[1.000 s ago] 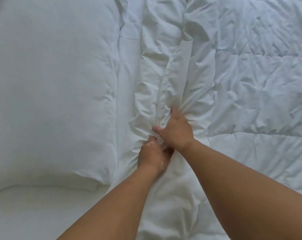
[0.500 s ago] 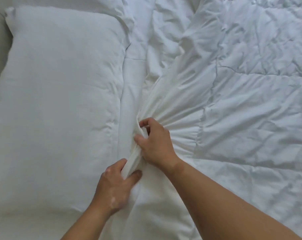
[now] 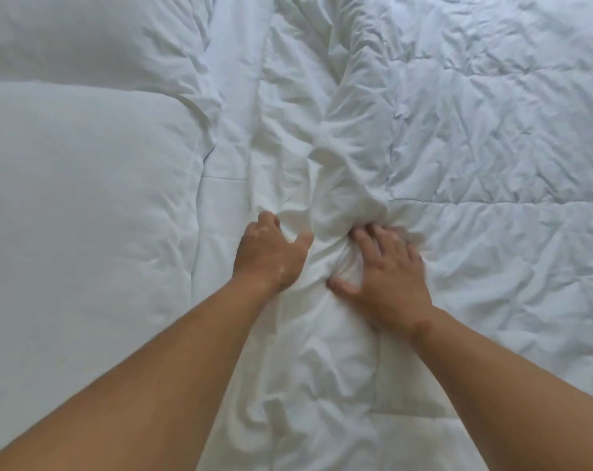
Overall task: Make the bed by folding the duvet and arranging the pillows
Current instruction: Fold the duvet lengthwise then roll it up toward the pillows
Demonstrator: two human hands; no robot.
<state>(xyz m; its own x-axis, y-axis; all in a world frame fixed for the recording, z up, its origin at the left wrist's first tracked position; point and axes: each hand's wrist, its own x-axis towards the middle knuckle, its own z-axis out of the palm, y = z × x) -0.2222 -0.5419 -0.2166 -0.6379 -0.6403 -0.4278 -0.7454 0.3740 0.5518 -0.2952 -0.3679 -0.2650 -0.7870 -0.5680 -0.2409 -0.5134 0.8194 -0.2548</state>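
**Hands bunch the duvet's folded edge beside the pillows**

Head view, the only view we have: both hands are down on a ridge of gathered white fabric running up the middle of the bed. The left hand [image 3: 271, 256] is curled over the ridge from the pillow side, thumb stretched toward the centre, fingers pinching cloth. It looks clenched on the bunched edge. The right hand [image 3: 387, 266] lies flatter, fingers spread and slightly blurred, pressing into the folds with the thumb hooked low; whether it truly grips or only pushes, I cannot tell for sure.

Between them the duvet [image 3: 492, 147] rucks up into a tight knot of creases, which suggests the two hands are squeezing the edge together to fold it back on itself. Its quilted body spreads crumpled across the right half of the bed.

To the left, the near pillow [image 3: 84, 215] lies flat and plump, just beside the ridge, with a second pillow [image 3: 84, 35] beyond it. They sit at the head, seemingly waiting their turn; the fold looks unfinished.
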